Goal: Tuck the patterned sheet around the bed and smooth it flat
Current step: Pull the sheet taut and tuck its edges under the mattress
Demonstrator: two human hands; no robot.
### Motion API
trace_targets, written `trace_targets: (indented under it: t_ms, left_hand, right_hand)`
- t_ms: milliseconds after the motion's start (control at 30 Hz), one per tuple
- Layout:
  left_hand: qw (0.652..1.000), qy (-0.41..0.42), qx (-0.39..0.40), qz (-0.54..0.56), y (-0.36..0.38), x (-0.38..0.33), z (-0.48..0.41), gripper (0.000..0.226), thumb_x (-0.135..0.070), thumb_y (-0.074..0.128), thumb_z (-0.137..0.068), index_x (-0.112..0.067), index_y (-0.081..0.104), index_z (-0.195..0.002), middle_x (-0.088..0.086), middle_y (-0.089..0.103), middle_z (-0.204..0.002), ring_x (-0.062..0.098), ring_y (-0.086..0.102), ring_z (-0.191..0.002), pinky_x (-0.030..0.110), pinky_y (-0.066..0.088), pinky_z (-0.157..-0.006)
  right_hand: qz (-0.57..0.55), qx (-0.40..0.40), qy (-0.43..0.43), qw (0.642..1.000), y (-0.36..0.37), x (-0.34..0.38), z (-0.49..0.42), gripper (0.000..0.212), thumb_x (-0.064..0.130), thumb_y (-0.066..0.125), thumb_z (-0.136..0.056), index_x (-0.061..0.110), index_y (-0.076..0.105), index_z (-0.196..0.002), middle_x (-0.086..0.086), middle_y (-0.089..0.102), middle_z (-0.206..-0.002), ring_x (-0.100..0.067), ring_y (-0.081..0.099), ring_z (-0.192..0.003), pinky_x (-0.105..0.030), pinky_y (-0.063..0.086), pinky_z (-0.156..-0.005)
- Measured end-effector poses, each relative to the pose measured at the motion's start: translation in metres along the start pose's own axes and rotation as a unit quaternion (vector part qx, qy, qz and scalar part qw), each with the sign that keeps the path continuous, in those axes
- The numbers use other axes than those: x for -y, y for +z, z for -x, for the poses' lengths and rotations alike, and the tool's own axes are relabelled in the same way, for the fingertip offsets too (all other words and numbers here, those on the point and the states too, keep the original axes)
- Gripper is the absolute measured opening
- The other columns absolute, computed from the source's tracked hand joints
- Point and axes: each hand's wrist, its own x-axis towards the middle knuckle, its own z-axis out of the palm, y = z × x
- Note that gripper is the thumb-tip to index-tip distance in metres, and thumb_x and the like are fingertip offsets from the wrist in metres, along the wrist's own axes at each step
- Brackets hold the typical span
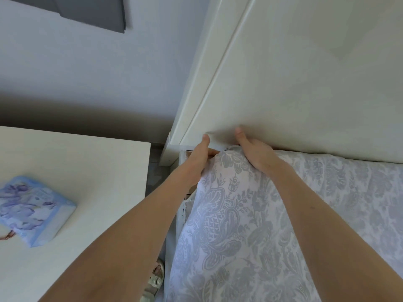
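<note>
The patterned sheet (pixel 250 225), white with grey floral figures, covers the bed and hangs over its left side. Both my hands are at the bed's top left corner, against the cream headboard (pixel 294 83). My left hand (pixel 199 156) grips the sheet's corner edge from the side, thumb up against the headboard. My right hand (pixel 254 152) lies on top of the sheet with its fingers pushed down behind the mattress, out of sight; only its thumb shows.
A cream bedside table (pixel 76 171) stands left of the bed, with a blue floral box (pixel 32 209) on it. A narrow gap separates table and bed frame (pixel 182 203). My sandalled foot (pixel 156 277) shows in that gap. A grey wall rises behind.
</note>
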Motion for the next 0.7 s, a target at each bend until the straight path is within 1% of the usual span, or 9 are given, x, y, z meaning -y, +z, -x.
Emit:
trace_targets:
  t_ms: [67,133,200,267,333,433,500,600,700]
  left_hand:
    - [1.0,-0.009,-0.002,0.026,-0.007,0.006,-0.008,0.075,-0.061,0.015,-0.095,-0.008,0.068,-0.094,0.012,0.069,-0.101,0.024,0.063,-0.097,0.033,0.049,-0.084]
    - [0.998,-0.019,0.015,0.066,-0.013,0.012,-0.012,0.075,-0.059,0.012,-0.096,-0.006,0.066,-0.099,0.011,0.068,-0.098,0.023,0.062,-0.092,0.031,0.049,-0.078]
    - [0.993,-0.026,0.05,0.106,-0.018,0.018,-0.014,0.075,-0.056,0.01,-0.097,-0.005,0.064,-0.106,0.012,0.067,-0.102,0.024,0.062,-0.095,0.032,0.048,-0.081]
    - [0.989,-0.03,0.066,0.132,-0.024,0.022,-0.018,0.077,-0.056,0.009,-0.097,-0.003,0.064,-0.108,0.014,0.066,-0.109,0.027,0.061,-0.102,0.036,0.048,-0.086]
    - [0.987,-0.031,0.063,0.145,-0.032,0.023,-0.025,0.074,-0.055,0.011,-0.098,-0.004,0.066,-0.101,0.014,0.067,-0.105,0.028,0.061,-0.1,0.037,0.048,-0.086]
    - [0.982,-0.034,0.061,0.174,-0.042,0.028,-0.037,0.068,-0.051,0.015,-0.099,-0.004,0.064,-0.105,0.014,0.066,-0.106,0.027,0.061,-0.099,0.036,0.046,-0.086]
    - [0.976,-0.04,0.053,0.205,-0.046,0.037,-0.045,0.066,-0.05,0.017,-0.098,-0.004,0.062,-0.114,0.015,0.064,-0.113,0.028,0.06,-0.101,0.039,0.045,-0.089]
    - [0.968,-0.044,0.04,0.246,-0.054,0.048,-0.058,0.066,-0.05,0.017,-0.098,-0.005,0.056,-0.125,0.016,0.063,-0.114,0.029,0.059,-0.103,0.04,0.046,-0.085]
    - [0.963,-0.047,0.039,0.261,-0.063,0.052,-0.072,0.066,-0.056,0.017,-0.096,-0.009,0.058,-0.118,0.016,0.06,-0.12,0.032,0.055,-0.113,0.043,0.044,-0.092]
  right_hand:
    - [0.076,-0.218,-0.036,0.972,0.019,-0.001,-0.002,0.063,0.04,0.023,-0.103,0.002,0.071,-0.088,-0.021,0.07,-0.09,-0.033,0.065,-0.089,-0.041,0.041,-0.098]
    - [0.056,-0.412,-0.063,0.907,0.035,0.0,0.008,0.058,0.028,0.03,-0.101,0.005,0.064,-0.06,-0.011,0.059,-0.051,-0.029,0.055,-0.049,-0.033,0.045,-0.067]
    - [-0.012,-0.396,-0.1,0.913,0.048,0.0,0.015,0.061,0.036,0.024,-0.098,0.007,0.059,-0.058,-0.003,0.056,-0.049,-0.025,0.051,-0.048,-0.032,0.041,-0.065]
    - [-0.067,-0.27,-0.142,0.95,0.06,0.003,0.011,0.073,0.048,0.015,-0.095,0.002,0.067,-0.069,-0.005,0.066,-0.062,-0.024,0.06,-0.065,-0.036,0.044,-0.081]
    - [-0.063,-0.218,-0.163,0.96,0.065,0.009,0.0,0.076,0.05,0.013,-0.092,0.002,0.069,-0.08,-0.007,0.07,-0.073,-0.024,0.062,-0.078,-0.033,0.04,-0.085]
    - [-0.126,-0.271,-0.205,0.932,0.075,0.007,-0.008,0.06,0.045,0.023,-0.094,0.003,0.062,-0.077,-0.002,0.064,-0.067,-0.019,0.056,-0.068,-0.031,0.039,-0.069]
    - [-0.207,-0.34,-0.185,0.898,0.086,0.004,-0.005,0.043,0.038,0.03,-0.094,0.009,0.057,-0.079,0.005,0.054,-0.063,-0.013,0.048,-0.062,-0.028,0.035,-0.061]
    - [-0.204,-0.431,-0.121,0.871,0.107,-0.001,-0.004,0.037,0.029,0.034,-0.093,0.003,0.059,-0.086,0.002,0.053,-0.071,-0.013,0.045,-0.068,-0.039,0.045,-0.073]
    - [-0.209,-0.425,-0.109,0.874,0.127,0.001,-0.016,0.038,0.028,0.036,-0.092,-0.001,0.061,-0.086,-0.001,0.057,-0.075,-0.011,0.044,-0.072,-0.057,0.045,-0.081]
